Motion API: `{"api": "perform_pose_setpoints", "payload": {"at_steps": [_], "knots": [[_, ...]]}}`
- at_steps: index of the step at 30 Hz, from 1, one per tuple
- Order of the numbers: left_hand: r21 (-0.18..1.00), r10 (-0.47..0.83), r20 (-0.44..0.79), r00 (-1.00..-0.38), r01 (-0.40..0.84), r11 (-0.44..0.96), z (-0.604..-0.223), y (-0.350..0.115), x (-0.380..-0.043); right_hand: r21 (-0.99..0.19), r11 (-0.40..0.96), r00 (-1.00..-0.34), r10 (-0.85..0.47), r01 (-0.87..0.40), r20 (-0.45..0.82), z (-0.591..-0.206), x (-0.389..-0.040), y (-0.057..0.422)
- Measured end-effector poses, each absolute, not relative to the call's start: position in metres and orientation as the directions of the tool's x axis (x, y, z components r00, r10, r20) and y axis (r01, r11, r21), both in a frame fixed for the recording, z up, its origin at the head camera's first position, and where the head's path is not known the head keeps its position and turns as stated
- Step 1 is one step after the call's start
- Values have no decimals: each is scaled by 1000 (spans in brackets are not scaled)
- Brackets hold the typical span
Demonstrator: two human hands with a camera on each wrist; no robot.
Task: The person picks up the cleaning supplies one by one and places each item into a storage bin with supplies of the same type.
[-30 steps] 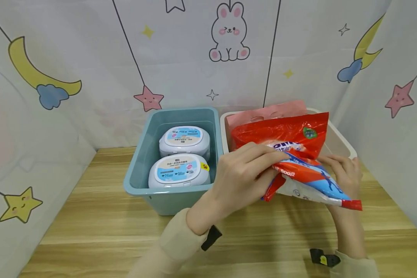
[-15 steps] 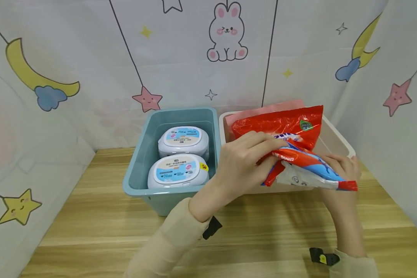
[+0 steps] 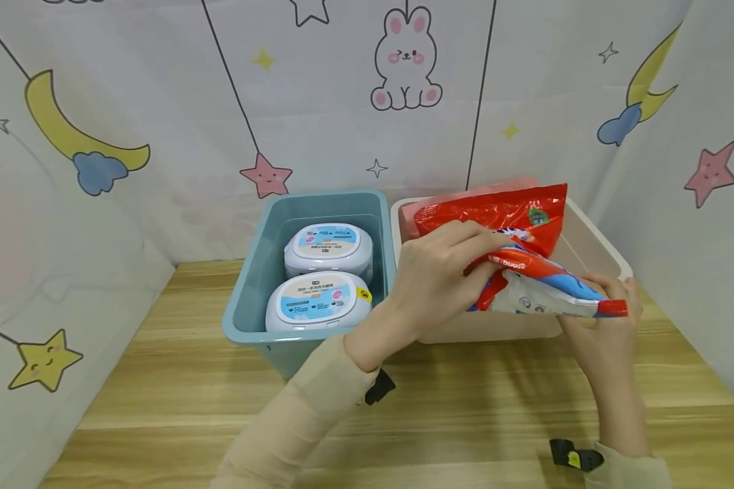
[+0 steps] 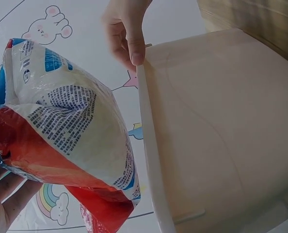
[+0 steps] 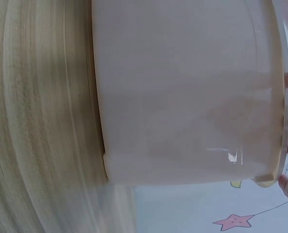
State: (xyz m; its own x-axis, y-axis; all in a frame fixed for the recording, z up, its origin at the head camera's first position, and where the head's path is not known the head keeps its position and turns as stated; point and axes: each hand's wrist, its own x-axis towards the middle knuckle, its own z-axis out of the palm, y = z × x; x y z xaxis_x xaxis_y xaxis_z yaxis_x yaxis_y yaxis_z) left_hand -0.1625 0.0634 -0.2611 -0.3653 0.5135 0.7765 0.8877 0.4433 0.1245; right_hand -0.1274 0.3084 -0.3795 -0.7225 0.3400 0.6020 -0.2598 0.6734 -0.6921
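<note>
My left hand (image 3: pixel 443 272) pinches a red, blue and white washing powder bag (image 3: pixel 489 209), which is bent and creased over the white bin (image 3: pixel 489 329). In the left wrist view, the bag's printed back (image 4: pixel 66 111) bulges beside the bin's rim, with the fingers under its red end. At the bin's front right corner, my right hand (image 3: pixel 608 339) grips the rim, partly hidden by the bag in the head view. The left wrist view shows its thumb on the rim's near side. A pink packet (image 3: pixel 520 183) shows behind the bag, inside the bin.
Left of the white bin, close alongside, stands a blue-green bin (image 3: pixel 245 292). Two white lidded boxes (image 3: pixel 318 299) with blue labels sit in it, one behind the other. Both bins rest on a wooden table (image 3: pixel 153 401), with a printed curtain (image 3: pixel 324 102) behind.
My left hand has carried the bag's near end up and away, over the white bin, exposing more of its front wall. My right hand stays at the bin's corner.
</note>
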Motion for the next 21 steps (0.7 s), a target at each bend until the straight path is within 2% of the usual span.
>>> {"api": "perform_pose_setpoints", "payload": {"at_steps": [5,11,16,21], "knots": [[118,524,768,-368,886,449,-260,66,-167,-573,735,-639,251,-363,727,-381,-131,311],[135,526,755,-392,877,460,-259,70,-174,-456,794,-577,168,-401,799,-386,-134,315],[140,515,757,-403,869,475,-259,74,-179,-412,816,-541,150,-404,828,-388,-135,314],[151,521,741,-424,861,486,-258,77,-185,-417,814,-534,159,-405,830,-388,-136,313]]}}
